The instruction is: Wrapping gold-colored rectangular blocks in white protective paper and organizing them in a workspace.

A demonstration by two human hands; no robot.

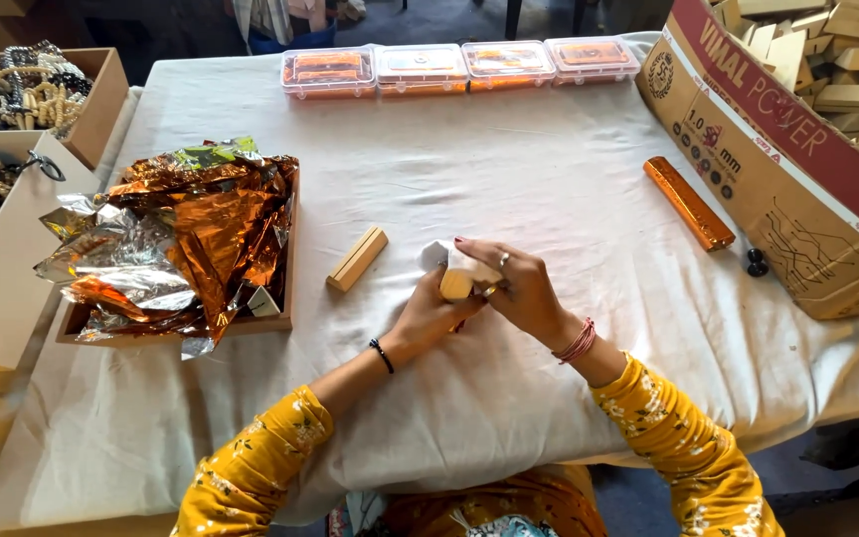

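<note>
Both hands meet over the middle of the white cloth-covered table (509, 169), closed together around a small pale wooden block (456, 283) partly wrapped in a scrap of white paper (435, 255). The left hand (434, 313) cups the block from below, fingers curled tight, while the right hand (504, 286) covers it from above, fingertips pinching the paper at the top; only the block's rounded tan end shows between them. Just left of the hands lies a second long pale wooden block (357, 259), bare and apart from them. Farther left sits a shallow wooden tray (285, 288) heaped with crumpled orange and silver foil sheets (176, 234), and beyond it open cardboard boxes of beaded jewellery (22, 89). To the right of the hands rests a long block wrapped in orange foil (689, 203), near two small black beads (756, 263). Past these stands a large brown cardboard carton (777, 189) with a red band and black printed markings, filled with more bare wooden blocks (847, 60). Well beyond the hands, at the far edge, four clear plastic lidded boxes (459, 66) with orange contents stand in a row.
</note>
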